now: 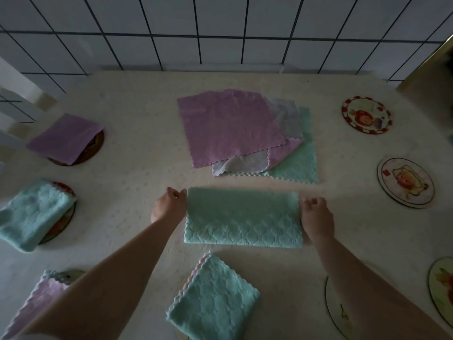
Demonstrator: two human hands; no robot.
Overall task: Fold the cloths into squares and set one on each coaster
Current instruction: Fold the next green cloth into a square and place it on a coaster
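A green cloth (242, 217) lies folded in half as a long rectangle in the middle of the table. My left hand (169, 204) pinches its far left corner and my right hand (316, 214) pinches its far right corner. Behind it lies a pile of unfolded cloths, a pink one (228, 123) on top of a lilac one (286, 116) and a green one (299, 163). Folded cloths sit on the left coasters: pink (65, 138), blue-green (34, 214) and pink (31, 305). Another folded blue-green cloth (213, 300) lies near the front.
Bare round coasters lie on the right: a red-rimmed one (367, 114), a pale one (405, 182), one at the right edge (441, 285) and a plain one (338, 312) partly under my right forearm. A tiled wall (220, 33) backs the table.
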